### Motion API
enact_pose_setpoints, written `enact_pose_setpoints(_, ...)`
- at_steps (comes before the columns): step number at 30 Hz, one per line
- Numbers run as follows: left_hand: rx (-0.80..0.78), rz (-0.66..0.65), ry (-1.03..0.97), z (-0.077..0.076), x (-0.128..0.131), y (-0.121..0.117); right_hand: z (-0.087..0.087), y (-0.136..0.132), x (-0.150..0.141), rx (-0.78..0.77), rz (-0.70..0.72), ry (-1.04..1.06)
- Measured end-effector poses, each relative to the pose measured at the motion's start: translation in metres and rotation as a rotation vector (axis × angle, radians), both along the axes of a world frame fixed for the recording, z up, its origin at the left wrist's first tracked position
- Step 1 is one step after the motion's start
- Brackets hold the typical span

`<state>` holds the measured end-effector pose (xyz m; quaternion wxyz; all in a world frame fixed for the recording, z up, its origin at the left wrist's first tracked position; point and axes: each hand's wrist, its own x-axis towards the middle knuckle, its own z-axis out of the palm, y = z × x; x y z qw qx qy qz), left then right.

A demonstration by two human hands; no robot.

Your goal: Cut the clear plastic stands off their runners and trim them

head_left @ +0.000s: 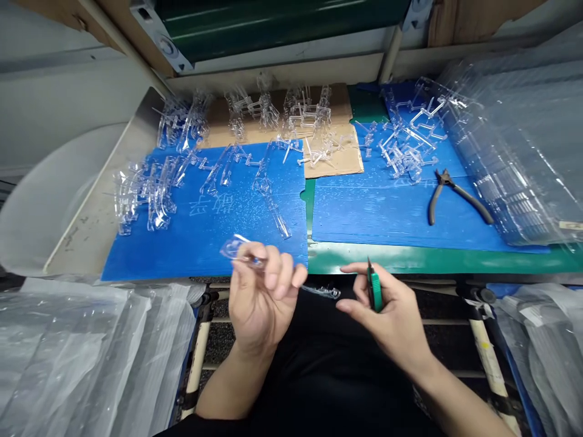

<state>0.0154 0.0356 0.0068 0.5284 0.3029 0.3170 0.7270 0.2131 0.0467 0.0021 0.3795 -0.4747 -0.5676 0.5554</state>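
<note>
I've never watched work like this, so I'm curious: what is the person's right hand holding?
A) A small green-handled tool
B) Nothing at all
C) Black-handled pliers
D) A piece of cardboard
A. The right hand pinches the small green-handled tool, while the black-handled pliers lie on the blue board and the left hand holds a clear plastic piece.

Bright even light, faint shadows; glare on clear plastic parts (405, 142) and sheeting (514, 139); edges bowed.
</note>
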Motion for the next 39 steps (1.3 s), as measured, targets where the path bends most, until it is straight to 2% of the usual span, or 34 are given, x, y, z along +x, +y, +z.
enact_pose_setpoints(2,-0.021,0.119,-0.048,0.004,0.004,0.002,-0.008,-0.008,-0.011,-0.07,-0.005,0.136)
enact_pose_setpoints(6,-0.079,0.163,-0.065,-0.002,0.007,0.0,-0.026,-0.018,-0.023,-0.119,-0.085,0.314)
enact_pose_setpoints(9,-0.118,0.179,0.102,-0.008,-0.004,-0.002,-0.032,-0.014,-0.014,-0.103,-0.15,0.333)
enact_pose_setpoints(11,0.027,0.366,0.403,-0.006,-0.018,-0.005,-0.027,-0.006,-0.002,-0.073,-0.194,0.323)
enact_pose_setpoints(13,0.274,0.544,0.911,0.001,-0.029,-0.011,-0.017,0.003,0.009,-0.027,-0.189,0.258)
enact_pose_setpoints(14,0.366,0.537,1.203,0.006,-0.031,-0.015,-0.011,0.007,0.014,0.001,-0.165,0.213)
enact_pose_setpoints(15,0.418,0.443,1.468,0.01,-0.031,-0.019,-0.004,0.01,0.017,0.033,-0.132,0.171)
enact_pose_setpoints(16,0.429,0.287,1.672,0.014,-0.028,-0.022,0.002,0.012,0.018,0.071,-0.092,0.134)
enact_pose_setpoints(18,0.421,0.029,1.834,0.019,-0.016,-0.023,0.011,0.012,0.018,0.166,-0.018,0.085)
enact_pose_setpoints(20,0.462,-0.085,1.807,0.018,-0.005,-0.02,0.015,0.007,0.016,0.264,0.047,0.042)
enact_pose_setpoints(23,0.464,-0.141,1.719,0.011,0.001,-0.012,0.014,-0.003,0.018,0.324,0.075,0.004)
enact_pose_setpoints(26,0.371,-0.092,1.527,0.003,-0.005,-0.01,0.013,-0.013,0.024,0.364,0.068,-0.152)
enact_pose_setpoints(29,0.335,-0.031,1.359,0.0,-0.012,-0.013,0.018,-0.02,0.029,0.481,0.099,-0.378)
enact_pose_setpoints(33,0.317,0.015,1.316,0.001,-0.014,-0.018,0.027,-0.026,0.03,0.596,0.148,-0.455)
enact_pose_setpoints(39,0.339,0.06,1.349,0.004,-0.012,-0.021,0.031,-0.032,0.026,0.637,0.202,-0.46)
